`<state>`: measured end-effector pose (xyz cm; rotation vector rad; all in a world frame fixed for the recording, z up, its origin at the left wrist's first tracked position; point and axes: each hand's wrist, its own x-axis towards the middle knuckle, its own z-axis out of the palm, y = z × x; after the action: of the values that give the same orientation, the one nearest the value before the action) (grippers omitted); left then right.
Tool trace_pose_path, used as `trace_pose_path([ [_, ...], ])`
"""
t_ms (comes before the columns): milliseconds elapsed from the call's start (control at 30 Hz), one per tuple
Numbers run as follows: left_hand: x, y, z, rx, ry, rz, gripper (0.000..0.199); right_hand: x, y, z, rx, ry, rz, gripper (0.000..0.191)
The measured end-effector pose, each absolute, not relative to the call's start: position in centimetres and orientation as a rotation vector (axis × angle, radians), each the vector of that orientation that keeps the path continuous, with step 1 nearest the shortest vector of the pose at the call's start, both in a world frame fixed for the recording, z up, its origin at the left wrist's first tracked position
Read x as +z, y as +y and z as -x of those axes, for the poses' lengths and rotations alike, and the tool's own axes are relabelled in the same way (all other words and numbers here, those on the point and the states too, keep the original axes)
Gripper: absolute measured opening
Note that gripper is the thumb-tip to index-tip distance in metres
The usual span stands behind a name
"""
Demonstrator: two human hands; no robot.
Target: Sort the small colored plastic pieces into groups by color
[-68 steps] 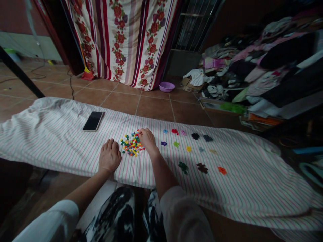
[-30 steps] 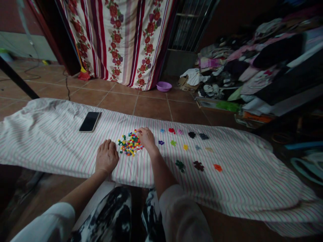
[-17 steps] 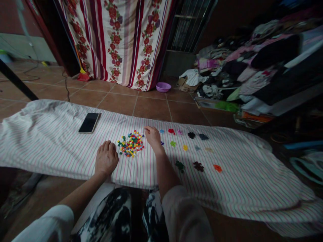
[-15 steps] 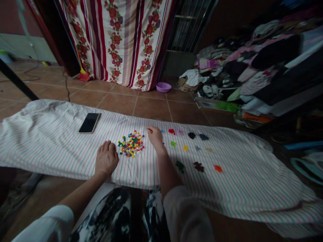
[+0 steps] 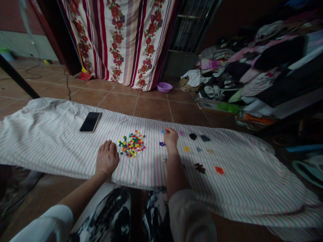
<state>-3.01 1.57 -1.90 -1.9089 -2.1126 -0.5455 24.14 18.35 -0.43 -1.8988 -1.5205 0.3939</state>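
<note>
My left hand (image 5: pixel 108 157) lies palm down on the striped cloth (image 5: pixel 141 171), fingers stretched out, holding nothing visible. Just right of it is a heap of small mixed-colour cubes (image 5: pixel 132 144). My right hand (image 5: pixel 171 137) is over the small piles right of the heap, its fingertips pinched together; what they hold, if anything, is too small to make out. A blue pile (image 5: pixel 163 131) is beside its fingertips, and a purple pile (image 5: pixel 162 144) is nearer me. To its right are a pink pile (image 5: pixel 181 133) and a yellow pile (image 5: pixel 186 149). The hand and forearm cover other piles.
A phone (image 5: pixel 91 122) rests at the left on the cloth. Farther right are black (image 5: pixel 193 136), dark grey (image 5: pixel 205 137), brown (image 5: pixel 200 168) and orange (image 5: pixel 219 170) piles. A purple basin (image 5: pixel 165 87) stands on the tiled floor beyond, near heaped clothes (image 5: pixel 242 67).
My right hand has moved right, from beside the mixed heap to the back row of piles, now covering the red one. My left hand has stayed in place.
</note>
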Motion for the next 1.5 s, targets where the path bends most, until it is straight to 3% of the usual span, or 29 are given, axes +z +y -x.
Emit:
trace_pose_path([
  [833, -1.9, 1.6, 3.0, -0.521, -2.126, 1.91, 0.024, -0.2, 17.7, -23.2, 0.399, -1.617, 1.957, 0.046],
  [1500, -2.2, 1.6, 3.1, -0.553, -2.095, 1.903, 0.025, -0.8, 18.1, -23.3, 0.384, -1.588, 1.924, 0.042],
])
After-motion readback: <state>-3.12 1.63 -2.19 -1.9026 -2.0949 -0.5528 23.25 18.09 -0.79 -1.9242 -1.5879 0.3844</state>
